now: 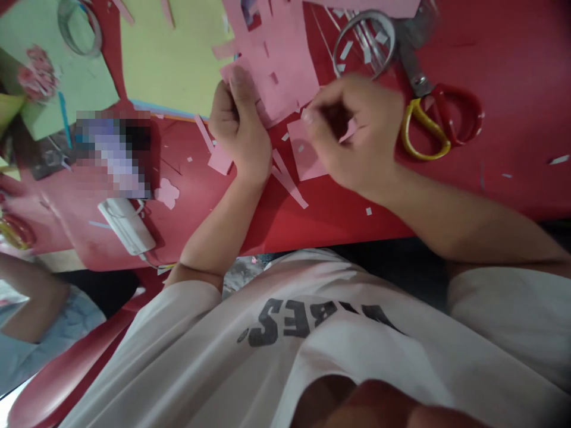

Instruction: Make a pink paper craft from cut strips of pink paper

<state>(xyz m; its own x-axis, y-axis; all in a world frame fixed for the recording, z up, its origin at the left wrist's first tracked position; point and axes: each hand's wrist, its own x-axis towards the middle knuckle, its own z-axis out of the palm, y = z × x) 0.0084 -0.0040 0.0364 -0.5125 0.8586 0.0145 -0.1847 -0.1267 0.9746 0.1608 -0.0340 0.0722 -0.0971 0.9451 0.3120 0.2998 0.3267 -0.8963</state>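
My left hand (238, 122) rests on the red table (513, 89), its fingers curled and its thumb pressed on the lower edge of a large pink paper sheet (279, 59). To its right, my right hand (352, 131) is closed in a pinch over a smaller pink paper piece (306, 151); what the fingertips hold is blurred. Pink strips (285, 181) and small offcuts lie between and below the two hands.
Red-and-yellow-handled scissors (435, 116) lie right of my right hand, next to a clear tape roll (363, 41). Green and yellow sheets (178, 53) cover the far left. A white plug-like device (127, 226) sits near the table's edge. Another person's arm (27, 297) shows at lower left.
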